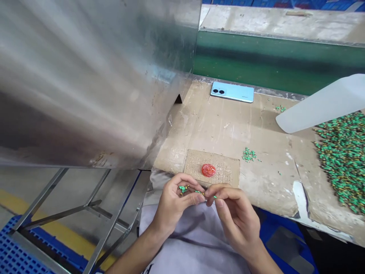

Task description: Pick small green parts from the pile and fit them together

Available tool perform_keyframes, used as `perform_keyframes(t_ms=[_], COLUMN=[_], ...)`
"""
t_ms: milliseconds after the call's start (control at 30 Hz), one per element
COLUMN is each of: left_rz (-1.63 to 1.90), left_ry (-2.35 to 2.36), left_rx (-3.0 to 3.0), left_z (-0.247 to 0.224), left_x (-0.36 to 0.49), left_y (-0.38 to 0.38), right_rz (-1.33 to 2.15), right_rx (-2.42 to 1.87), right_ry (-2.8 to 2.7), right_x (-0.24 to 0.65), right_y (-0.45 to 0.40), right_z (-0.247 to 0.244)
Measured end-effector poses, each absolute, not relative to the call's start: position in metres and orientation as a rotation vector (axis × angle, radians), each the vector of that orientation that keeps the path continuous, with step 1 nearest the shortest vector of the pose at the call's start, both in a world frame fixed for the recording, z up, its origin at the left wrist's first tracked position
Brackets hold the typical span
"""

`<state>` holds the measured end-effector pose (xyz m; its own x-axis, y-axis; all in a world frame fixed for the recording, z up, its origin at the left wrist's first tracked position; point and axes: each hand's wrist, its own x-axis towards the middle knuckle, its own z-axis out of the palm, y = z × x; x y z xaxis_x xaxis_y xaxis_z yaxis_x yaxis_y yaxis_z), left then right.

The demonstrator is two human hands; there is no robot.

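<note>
Looks like the little green wired strand (196, 191) lies sideways across my view, pinched by the fingers of both the left hand (173, 203) and right hand (236, 217), fingertips nearly touching.

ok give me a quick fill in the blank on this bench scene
1. The left hand and the right hand pinch a green and gold strand with their ____.
2. The red disc sits on a patch of ____.
3. The light blue phone lies face ____, its camera lenses showing.
4. The big heap of green parts lies to the person's ____.

Missing words: fingers; cardboard; down; right
</note>
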<state>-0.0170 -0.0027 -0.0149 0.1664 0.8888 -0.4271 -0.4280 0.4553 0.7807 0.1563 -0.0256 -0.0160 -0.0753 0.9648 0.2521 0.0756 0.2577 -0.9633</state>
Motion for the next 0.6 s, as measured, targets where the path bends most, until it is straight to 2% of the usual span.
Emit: perform_keyframes(t_ms=[233, 467, 600], left_rz=[0.977, 0.942, 0.926], left_ry=[1.068, 1.001, 1.005], left_rx=[0.667, 0.611, 0.603], left_z=[-0.0067, -0.0107, -0.0159], left_x=[-0.0159, -0.015, -0.0144], left_y=[-0.0032, -0.0051, -0.0056], right_rz=[1.057, 0.95, 0.875], right_rx=[-1.049, -1.111, -1.008], right_ry=[-1.322, -1.302, -1.4], right_x=[0.1481, 0.1503, 0.1523], right_y=[-0.0255, -0.0241, -0.0221], right_z=[-0.0143, -0.0144, -0.017])
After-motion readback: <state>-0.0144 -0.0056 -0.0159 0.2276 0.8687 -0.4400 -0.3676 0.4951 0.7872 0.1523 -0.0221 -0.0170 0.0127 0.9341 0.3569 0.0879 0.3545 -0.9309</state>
